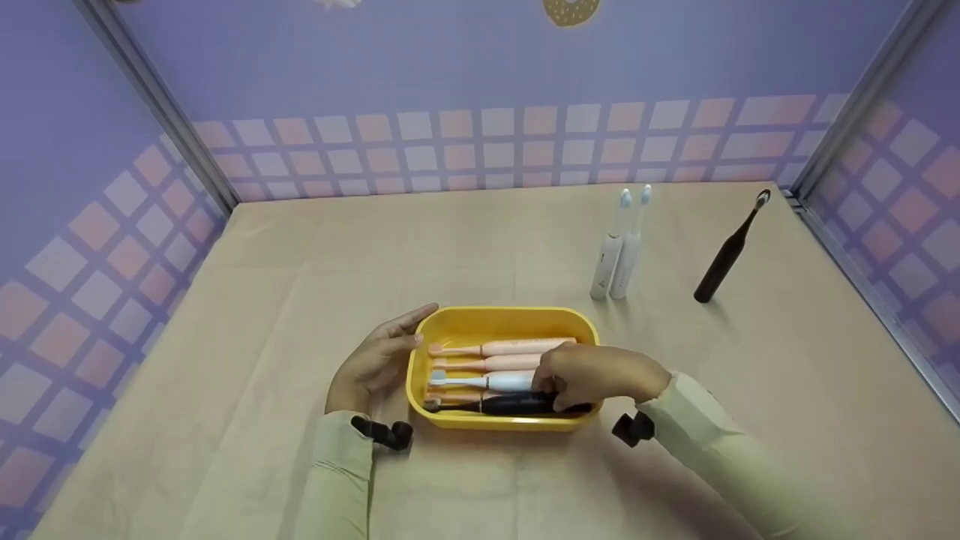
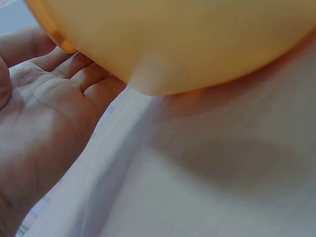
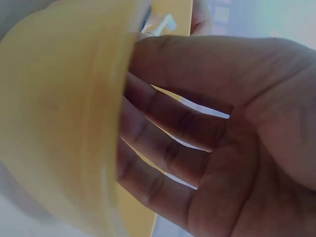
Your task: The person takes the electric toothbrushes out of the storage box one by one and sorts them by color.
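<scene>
A yellow plastic box (image 1: 502,424) stands on the table with several electric toothbrushes in it, heads to the left. At its left wall is my left hand (image 1: 382,356), fingers along the outside and thumb by the rim; the fingertips are hidden behind the wall in the left wrist view. My right hand (image 1: 600,375) reaches over the right rim. Its thumb and forefinger are at the handle of the black toothbrush (image 1: 510,405), along the near wall. Beyond it lie a white toothbrush (image 1: 506,381) and pink toothbrushes (image 1: 517,347). The right fingertips are hidden in the right wrist view.
Two white electric toothbrushes (image 1: 606,266) stand upright side by side behind the box on the right. Farther right stands a black electric toothbrush (image 1: 724,262). A cream cloth (image 1: 360,247) covers the table, and purple checked panels (image 1: 480,142) enclose its back and sides.
</scene>
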A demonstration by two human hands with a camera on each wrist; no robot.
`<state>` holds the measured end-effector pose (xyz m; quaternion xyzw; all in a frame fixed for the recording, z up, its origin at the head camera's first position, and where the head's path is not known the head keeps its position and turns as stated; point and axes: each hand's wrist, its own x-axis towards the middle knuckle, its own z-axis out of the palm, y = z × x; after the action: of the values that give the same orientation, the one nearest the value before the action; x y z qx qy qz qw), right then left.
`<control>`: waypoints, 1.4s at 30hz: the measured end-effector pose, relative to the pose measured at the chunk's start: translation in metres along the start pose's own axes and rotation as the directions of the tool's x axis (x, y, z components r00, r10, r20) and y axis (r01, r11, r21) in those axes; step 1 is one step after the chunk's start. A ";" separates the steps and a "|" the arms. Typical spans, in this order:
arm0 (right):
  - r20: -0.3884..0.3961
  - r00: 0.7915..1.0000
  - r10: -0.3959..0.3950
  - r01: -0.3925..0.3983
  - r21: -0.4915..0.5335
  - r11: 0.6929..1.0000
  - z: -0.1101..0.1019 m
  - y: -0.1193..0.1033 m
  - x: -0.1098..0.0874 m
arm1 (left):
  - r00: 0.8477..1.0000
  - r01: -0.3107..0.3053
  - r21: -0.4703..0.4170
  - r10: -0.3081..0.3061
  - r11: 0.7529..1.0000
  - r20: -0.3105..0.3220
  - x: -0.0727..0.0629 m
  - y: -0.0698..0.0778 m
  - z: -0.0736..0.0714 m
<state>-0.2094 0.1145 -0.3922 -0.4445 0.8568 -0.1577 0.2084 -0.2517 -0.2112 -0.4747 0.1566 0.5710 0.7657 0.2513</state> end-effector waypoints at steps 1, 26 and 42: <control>-0.001 1.000 -0.003 0.003 -0.008 1.000 0.001 0.000 0.001 | 1.000 -0.001 0.002 0.001 1.000 0.000 0.000 0.000 0.000; -0.031 1.000 0.002 -0.004 -0.084 0.996 0.006 -0.001 0.003 | 1.000 0.002 0.002 -0.002 1.000 -0.027 0.000 0.000 0.000; -0.042 0.999 0.013 -0.017 -0.110 0.994 0.008 0.000 0.002 | 1.000 -0.008 0.016 0.008 1.000 0.016 0.000 0.000 -0.002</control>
<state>-0.2066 0.1120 -0.3999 -0.4455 0.8717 -0.1175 0.1669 -0.2528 -0.2128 -0.4749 0.1669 0.5743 0.7609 0.2517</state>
